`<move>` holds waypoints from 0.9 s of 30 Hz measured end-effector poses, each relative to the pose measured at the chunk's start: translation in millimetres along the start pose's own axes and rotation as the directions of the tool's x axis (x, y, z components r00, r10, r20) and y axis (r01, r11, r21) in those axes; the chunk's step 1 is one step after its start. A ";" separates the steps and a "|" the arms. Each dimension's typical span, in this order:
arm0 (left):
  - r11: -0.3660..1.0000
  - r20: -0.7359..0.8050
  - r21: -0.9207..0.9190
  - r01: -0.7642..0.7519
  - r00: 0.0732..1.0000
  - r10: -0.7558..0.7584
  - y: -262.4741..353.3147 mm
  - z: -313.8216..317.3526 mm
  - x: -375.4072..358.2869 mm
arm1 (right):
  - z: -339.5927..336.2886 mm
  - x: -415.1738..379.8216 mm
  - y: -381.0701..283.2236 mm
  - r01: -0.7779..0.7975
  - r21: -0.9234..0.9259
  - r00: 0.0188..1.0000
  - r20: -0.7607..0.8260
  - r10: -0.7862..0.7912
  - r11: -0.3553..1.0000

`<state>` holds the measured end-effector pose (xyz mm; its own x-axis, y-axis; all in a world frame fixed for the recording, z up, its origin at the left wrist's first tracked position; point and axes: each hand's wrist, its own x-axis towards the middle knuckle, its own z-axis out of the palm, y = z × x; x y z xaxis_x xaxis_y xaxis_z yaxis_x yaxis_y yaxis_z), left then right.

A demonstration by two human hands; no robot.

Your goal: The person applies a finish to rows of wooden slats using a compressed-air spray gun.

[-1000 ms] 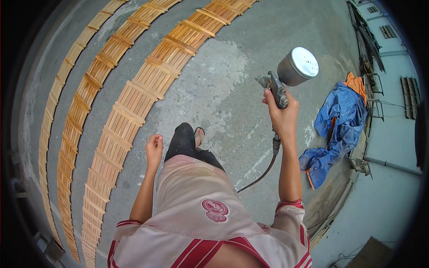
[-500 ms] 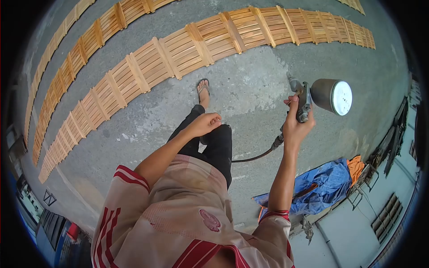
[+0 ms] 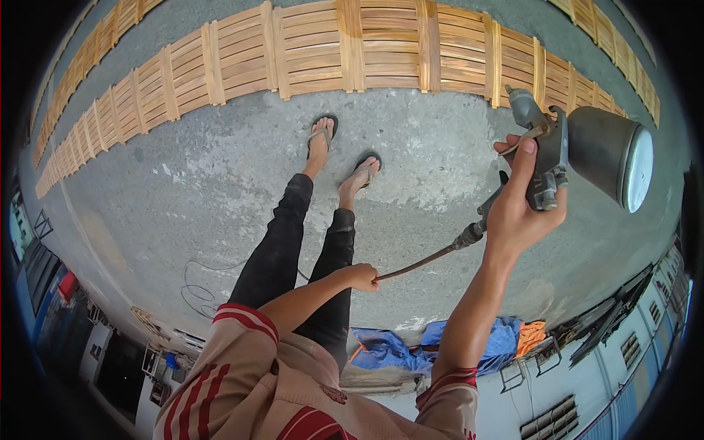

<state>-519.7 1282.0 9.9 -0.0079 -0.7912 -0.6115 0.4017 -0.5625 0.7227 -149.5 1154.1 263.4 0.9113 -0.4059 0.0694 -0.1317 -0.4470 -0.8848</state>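
My right hand (image 3: 524, 213) is wrapped round the handle of a metal spray gun (image 3: 548, 155), raised at the right. A grey cup (image 3: 601, 150) with a shiny lid is fixed to the gun's side, and its nozzle points toward the wooden slats. An air hose (image 3: 416, 265) runs from the gun's handle down to the left. My left hand (image 3: 362, 277) is closed round this hose in front of my legs. Ahead of my feet lies a long row of slatted wooden panels (image 3: 312, 51); some slats toward the right look darker and glossier.
More slatted panels lie at the far left (image 3: 110, 29) and far right (image 3: 612, 48). Thin hose loops (image 3: 198, 290) rest on the concrete floor (image 3: 213, 183) behind my legs. A blue tarp (image 3: 396, 348) with an orange cloth (image 3: 531, 337) lies by the wall.
My left hand has come down from my knee and closed on the hose. The spray gun is nearer the camera and farther right. Both my feet now show, closer to the panels.
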 end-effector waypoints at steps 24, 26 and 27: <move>0.943 -0.340 0.238 0.233 0.929 -0.143 -21.9 -152.1 117.2 | 36.0 82.6 15.8 0.211 -0.028 0.977 -0.010 -0.211 0.977; 0.924 -0.383 0.264 0.276 0.909 -0.163 -24.8 -166.5 121.5 | 43.6 84.5 19.7 0.207 -0.046 0.978 -0.014 -0.207 0.977; 0.917 -0.421 0.245 0.315 0.886 -0.192 -28.4 -176.0 123.8 | 47.0 85.1 22.1 0.201 -0.058 0.979 -0.014 -0.202 0.978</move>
<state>-370.9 1242.2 -143.0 0.3016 -0.4921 -0.8166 0.1418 -0.8238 0.5488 -56.5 1147.1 228.1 0.9136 -0.3181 0.2533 0.0320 -0.5649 -0.8245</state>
